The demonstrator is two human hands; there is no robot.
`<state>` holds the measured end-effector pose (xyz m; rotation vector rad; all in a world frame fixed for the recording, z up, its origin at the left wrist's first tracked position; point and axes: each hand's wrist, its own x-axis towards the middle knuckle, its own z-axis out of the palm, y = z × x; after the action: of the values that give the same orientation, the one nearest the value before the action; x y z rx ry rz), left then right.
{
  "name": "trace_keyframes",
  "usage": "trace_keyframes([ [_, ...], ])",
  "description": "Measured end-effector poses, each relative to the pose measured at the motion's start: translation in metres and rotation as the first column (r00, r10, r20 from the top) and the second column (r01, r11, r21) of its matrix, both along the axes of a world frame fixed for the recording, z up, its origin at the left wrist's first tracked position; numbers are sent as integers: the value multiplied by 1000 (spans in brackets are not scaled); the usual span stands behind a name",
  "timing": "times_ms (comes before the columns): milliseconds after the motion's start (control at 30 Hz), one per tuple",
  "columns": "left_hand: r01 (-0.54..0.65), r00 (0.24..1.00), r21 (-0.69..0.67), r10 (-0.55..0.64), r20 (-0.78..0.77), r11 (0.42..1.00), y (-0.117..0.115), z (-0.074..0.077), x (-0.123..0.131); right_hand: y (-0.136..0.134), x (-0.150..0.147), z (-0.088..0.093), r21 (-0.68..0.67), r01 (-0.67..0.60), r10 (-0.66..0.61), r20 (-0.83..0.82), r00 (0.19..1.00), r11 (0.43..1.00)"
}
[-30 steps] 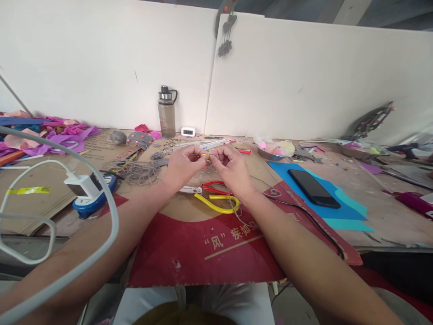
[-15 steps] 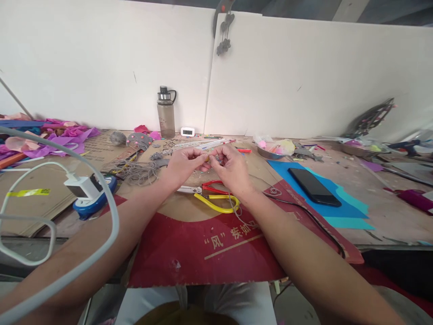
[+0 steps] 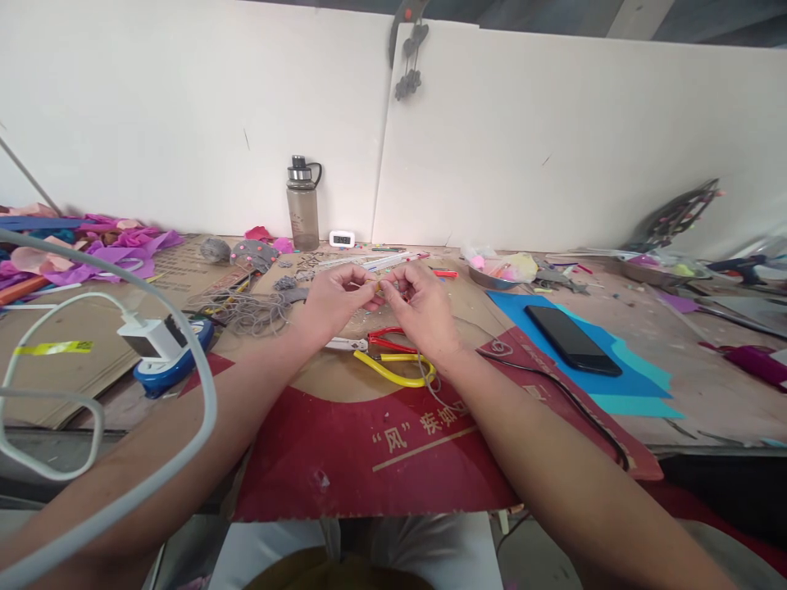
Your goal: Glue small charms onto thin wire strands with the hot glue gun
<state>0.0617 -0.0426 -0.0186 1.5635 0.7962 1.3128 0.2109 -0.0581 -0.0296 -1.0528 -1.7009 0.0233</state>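
Observation:
My left hand [image 3: 335,299] and my right hand [image 3: 424,307] meet fingertip to fingertip above the cardboard sheet [image 3: 369,483]. Both are closed in a pinch on something tiny and yellowish between them, too small to name. Below the hands lie pliers with red handles [image 3: 386,334] and a tool with yellow loop handles [image 3: 393,378], partly hidden by my right hand and wrist. A thin grey cord [image 3: 430,392] hangs or lies by my right wrist. Left of my left hand is a tangle of grey cord [image 3: 246,313].
A water bottle [image 3: 302,205] and a small digital clock [image 3: 342,239] stand at the back. On the right, a black phone [image 3: 571,340] rests on blue sheets. A metal bowl [image 3: 485,280] holds colourful pieces. At left are a blue power strip [image 3: 156,381] and a white cable [image 3: 206,401] crossing in front.
Both hands stay at nearly the same spot, still pinched together, with at most slight finger movement. The whole view has shifted very slightly; the things on the table have not moved.

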Motion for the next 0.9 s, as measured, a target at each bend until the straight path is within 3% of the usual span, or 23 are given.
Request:
trace_keyframes([
  [367,161,987,-160,-159,27,974,5,2,-5,0,3,0,92,-3,-4,77,997,996],
  [733,35,999,-31,-34,41,999,3,3,-4,-4,0,1,12,-52,52,7,999,999],
  [900,-82,994,101,89,-68,991,4,1,-6,-5,0,3,-34,-67,67,-12,998,997],
])
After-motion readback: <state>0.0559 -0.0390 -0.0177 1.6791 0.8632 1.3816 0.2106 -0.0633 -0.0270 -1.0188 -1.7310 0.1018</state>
